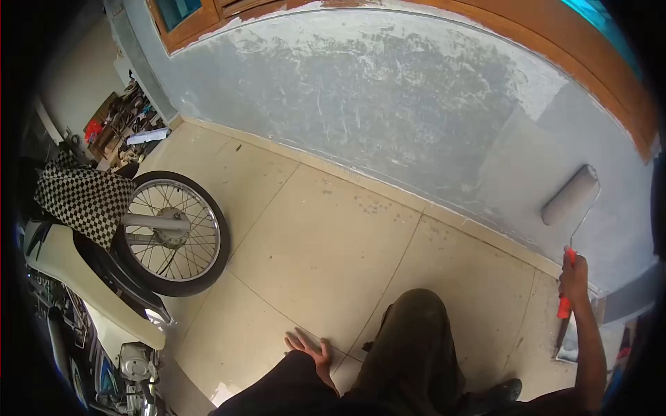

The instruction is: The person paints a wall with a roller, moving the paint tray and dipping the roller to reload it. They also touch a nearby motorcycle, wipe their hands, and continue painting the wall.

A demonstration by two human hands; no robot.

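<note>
My right hand [574, 279] is wrapped round the red handle of a paint roller [570, 195]. Its grey sleeve rests against the lower right of the wall [388, 118], where a smoother, lighter grey patch shows around it. The rest of that wall is blotchy grey with rough white patches under the wooden window frame. My left hand [310, 351] is beside my dark-clothed knee, fingers spread over the tiled floor [316, 243], holding nothing.
A motorcycle [104, 305] lies along the left, its spoked front wheel [170, 234] reaching onto the tiles. A checkered cloth [87, 197] drapes over it. Piled items [128, 125] stand at the back left. A tray [570, 343] sits on the floor near my right forearm.
</note>
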